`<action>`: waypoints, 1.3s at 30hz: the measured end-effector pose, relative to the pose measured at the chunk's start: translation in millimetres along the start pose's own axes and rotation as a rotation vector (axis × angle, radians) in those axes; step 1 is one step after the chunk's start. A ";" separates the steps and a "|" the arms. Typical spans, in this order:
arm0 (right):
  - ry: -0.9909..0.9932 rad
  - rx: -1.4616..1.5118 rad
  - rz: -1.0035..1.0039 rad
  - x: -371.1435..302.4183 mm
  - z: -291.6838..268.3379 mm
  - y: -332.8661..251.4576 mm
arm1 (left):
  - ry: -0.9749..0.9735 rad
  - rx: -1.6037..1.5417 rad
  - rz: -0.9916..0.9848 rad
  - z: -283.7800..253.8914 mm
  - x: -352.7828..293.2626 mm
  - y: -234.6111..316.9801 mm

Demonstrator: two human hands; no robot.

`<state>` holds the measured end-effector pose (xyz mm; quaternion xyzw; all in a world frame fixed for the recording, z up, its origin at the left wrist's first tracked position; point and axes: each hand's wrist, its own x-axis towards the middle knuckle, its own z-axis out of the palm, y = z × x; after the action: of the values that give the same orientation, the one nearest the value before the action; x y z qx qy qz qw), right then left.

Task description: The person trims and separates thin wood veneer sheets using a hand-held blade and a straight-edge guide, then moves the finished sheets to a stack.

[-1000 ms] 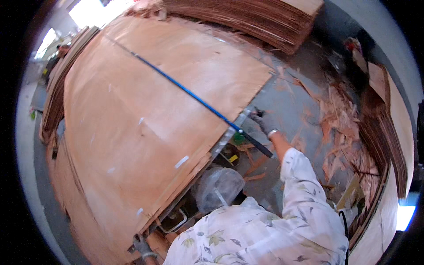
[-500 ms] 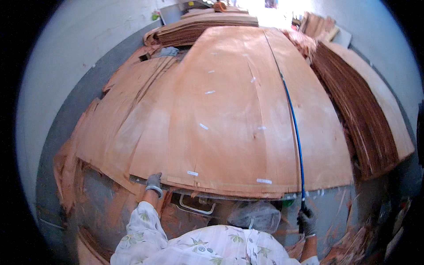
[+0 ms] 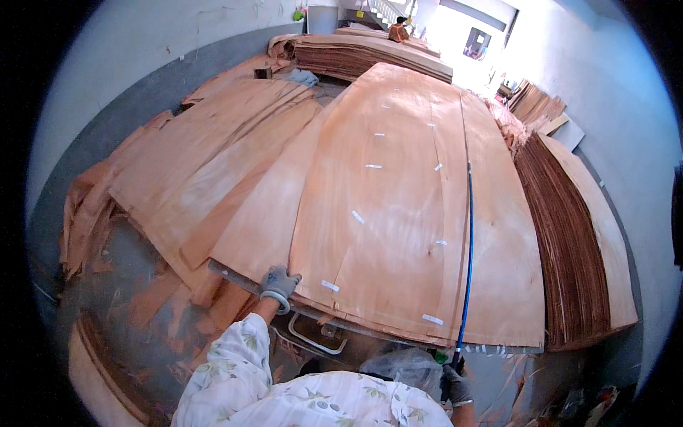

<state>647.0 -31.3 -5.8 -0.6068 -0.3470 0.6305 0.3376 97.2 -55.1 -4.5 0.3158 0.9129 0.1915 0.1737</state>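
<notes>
My left hand [image 3: 280,283], in a grey glove, grips the near edge of a large tan wood veneer sheet [image 3: 398,235] beside a lengthwise seam. Its fingertips lie on the top surface, and the thumb is hidden. Short white tape pieces [image 3: 329,285] dot the sheet. My right hand [image 3: 456,386], in a dark grey glove, is closed around the black lower end of a long thin blue rod [image 3: 467,270]. The rod lies lengthwise over the veneer, right of the middle, its thin far end reaching toward the back.
Loose veneer sheets [image 3: 192,156] spread to the left. A thick veneer stack [image 3: 569,242] stands on the right, another stack [image 3: 370,60] at the back. Beneath the near edge are a white metal handle [image 3: 316,334] and a clear plastic bag [image 3: 405,368]. A person [image 3: 398,30] is far behind.
My view has tilted up and turned. My left hand has shifted right along the near edge, to the seam. The right hand still holds the rod, now closer to my body.
</notes>
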 end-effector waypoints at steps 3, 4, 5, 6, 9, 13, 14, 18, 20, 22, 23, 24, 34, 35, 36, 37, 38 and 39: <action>-0.011 -0.100 -0.087 -8.1 15.7 -7.6 | 0.046 -0.212 0.023 2.9 11.9 -10.2; -0.012 -0.118 -0.098 -10.2 17.3 -7.2 | 0.051 -0.312 0.022 1.2 14.5 -10.6; -0.014 -0.135 -0.110 -11.9 17.7 -6.3 | 0.019 -0.428 0.006 -0.2 16.7 -9.8; -0.007 -0.156 -0.122 -13.9 14.4 -5.2 | -0.022 -0.547 -0.007 -5.4 13.1 1.2; -0.055 0.042 -0.004 -8.4 -1.5 16.5 | -0.067 -0.715 0.145 -15.9 9.8 38.7; -0.040 0.015 0.052 -9.5 -2.3 19.7 | 0.196 -0.657 0.631 -12.5 -8.9 110.1; -0.033 0.015 0.053 -10.2 -1.2 19.5 | 0.225 -0.620 0.761 -2.4 -6.5 128.2; -0.034 0.006 0.067 -14.4 0.9 17.7 | 0.136 -0.619 0.969 4.4 -31.7 216.3; -0.056 -0.016 0.041 -12.3 1.8 17.4 | 0.040 -0.548 1.035 24.0 -31.3 246.7; -0.053 -0.042 0.019 -10.2 -1.9 19.5 | -0.044 -0.472 1.068 43.1 -37.4 274.4; -0.044 -0.058 0.009 -6.7 -3.5 22.2 | -0.078 -0.432 1.067 53.2 -42.7 285.9; -0.030 -0.070 0.001 -5.1 -5.1 26.1 | -0.116 -0.389 1.069 62.6 -47.2 296.2; -0.071 0.042 0.089 -12.5 -3.6 24.2 | -0.584 0.228 1.036 116.8 -75.1 346.0; -0.089 0.036 0.080 -9.7 -4.9 25.0 | -0.611 0.253 1.028 119.8 -76.6 346.3; -0.104 0.029 0.074 -8.1 -7.4 26.1 | -0.642 0.277 1.019 116.3 -83.1 346.1; -0.119 0.021 0.068 -7.5 -9.3 27.1 | -0.673 0.301 1.010 116.4 -87.5 345.2; -0.113 0.031 0.094 -7.8 -10.8 27.8 | -0.685 0.290 1.016 123.0 -88.7 343.1; -0.117 0.040 0.117 -8.7 -6.8 24.0 | -0.689 0.280 1.016 127.9 -86.6 338.0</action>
<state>654.0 -51.2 -21.7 -0.5813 -0.3175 0.6902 0.2914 389.8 165.7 57.0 0.7734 0.5571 0.0158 0.3022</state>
